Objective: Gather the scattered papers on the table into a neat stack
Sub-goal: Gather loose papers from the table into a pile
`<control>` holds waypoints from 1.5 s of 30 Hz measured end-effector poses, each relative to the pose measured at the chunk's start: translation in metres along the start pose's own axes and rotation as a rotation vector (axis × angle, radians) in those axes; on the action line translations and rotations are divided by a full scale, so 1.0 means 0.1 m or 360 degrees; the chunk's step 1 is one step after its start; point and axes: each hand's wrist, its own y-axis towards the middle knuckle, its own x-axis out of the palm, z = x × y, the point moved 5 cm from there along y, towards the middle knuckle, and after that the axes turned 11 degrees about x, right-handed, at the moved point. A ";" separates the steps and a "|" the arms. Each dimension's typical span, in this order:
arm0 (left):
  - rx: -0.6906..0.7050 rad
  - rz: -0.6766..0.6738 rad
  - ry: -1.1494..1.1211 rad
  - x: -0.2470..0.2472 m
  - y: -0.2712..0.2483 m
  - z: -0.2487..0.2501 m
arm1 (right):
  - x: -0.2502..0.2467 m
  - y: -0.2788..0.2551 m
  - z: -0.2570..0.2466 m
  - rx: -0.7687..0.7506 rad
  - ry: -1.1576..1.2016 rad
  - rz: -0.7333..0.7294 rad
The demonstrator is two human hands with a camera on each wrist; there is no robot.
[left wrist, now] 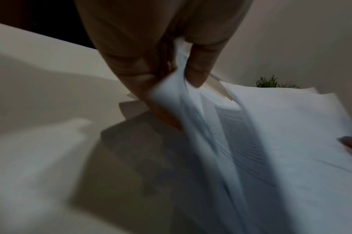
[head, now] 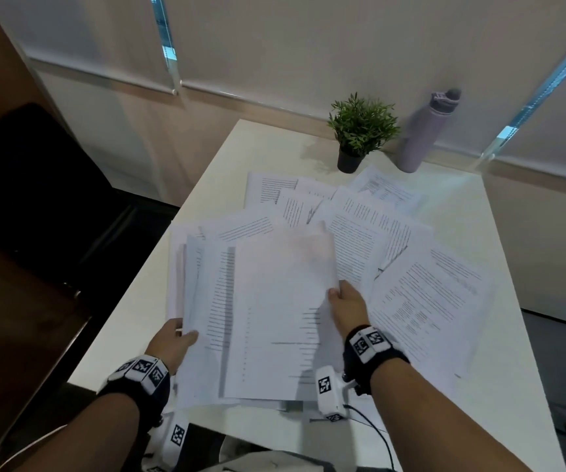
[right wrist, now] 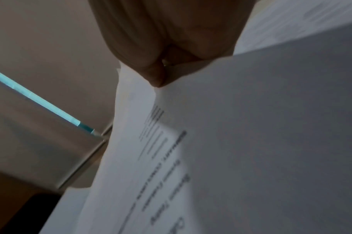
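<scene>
- Nearest, at the table edge: left hand pinching the gathered sheets by their left side; right hand gripping their right side.
- Beyond and to the right: loose papers fanned and overlapping.
- Farthest: potted plant, purple bottle just beside.

We count two hands: the left hand and the right hand. We count one surface, one potted plant and one bottle with one lid. Each wrist wears one band, so we count two bands in all. The papers overlap too much for an exact count; we make out roughly ten separate sheets or more, some in a bundle held up between the hands, the others spread flat beyond it.
</scene>
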 end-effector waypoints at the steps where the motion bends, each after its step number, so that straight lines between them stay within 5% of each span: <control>1: -0.0026 0.0035 -0.0056 0.03 -0.03 -0.01 | 0.15 -0.04 0.01 0.0010 -0.0031 -0.0055; 6: 0.0108 0.0025 0.0126 0.10 -0.08 0.02 | 0.64 -0.13 0.01 -0.0100 -0.0246 -0.0259; 10: 0.0190 0.0062 0.0333 0.01 -0.06 0.03 | 0.59 0.05 0.09 -0.0471 -0.1043 -0.0115; 16: 0.0468 0.0372 0.0459 -0.37 -0.15 0.25 | 0.48 0.16 0.42 -0.0288 -0.1873 -0.0429; 26: 0.0813 0.1036 0.0446 -1.01 -0.34 1.01 | 0.41 0.08 0.45 -0.0319 -0.1895 -0.0405; 30: 0.0851 0.1089 0.0115 -1.00 -0.32 1.21 | 0.32 0.03 0.27 -0.0438 -0.1566 -0.0215; 35: 0.0919 0.1179 -0.0196 -0.75 -0.37 1.42 | -0.03 0.12 0.40 -0.0201 -0.1315 0.0010; 40: 0.0862 0.0963 -0.0503 -0.43 -0.33 1.62 | -0.24 0.03 0.76 -0.0243 -0.1510 -0.0131; 45: 0.0609 0.0557 -0.0196 0.04 -0.02 1.48 | -0.44 0.01 0.90 -0.0217 -0.1460 0.0029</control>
